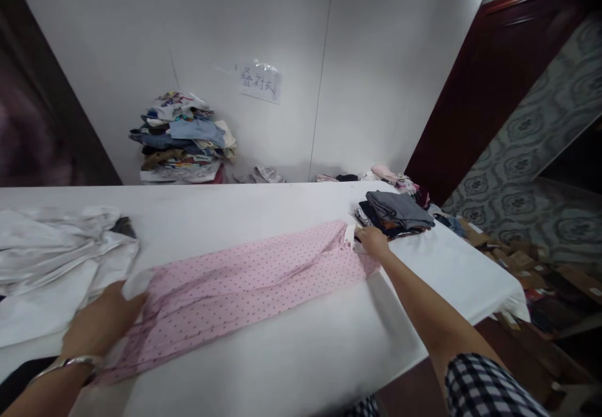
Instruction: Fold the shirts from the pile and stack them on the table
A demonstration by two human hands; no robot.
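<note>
Lying stretched across the white table point(291, 354), the pink dotted garment point(244, 279) is running its long axis from near-left up to far-right, w/ one hand at each end.

Starting at the left: a heap of white cloth point(51, 260) is sitting bunched on the table, just beside the garment's near end. The left hand point(101, 326), bracelet on the wrist, is resting palm-down on that near end, fingers spread flat and pressing the fabric rather than pinching it; thumb side is touching a white edge of the cloth there.

Moving right along the garment, it's lying fairly flat, folded narrow, a few wrinkles mid-length.

At the far-right end the right hand point(374, 241) is reaching out at arm's length, fingers curled down onto the edge by a small white tab. Can't tell whether it's actually gripping the fabric or just holding it down; fingertips are hidden.

Just past that hand, a stack of folded dark clothes point(397, 213) is sitting near the table's right corner, close to but apart from the garment.
</note>
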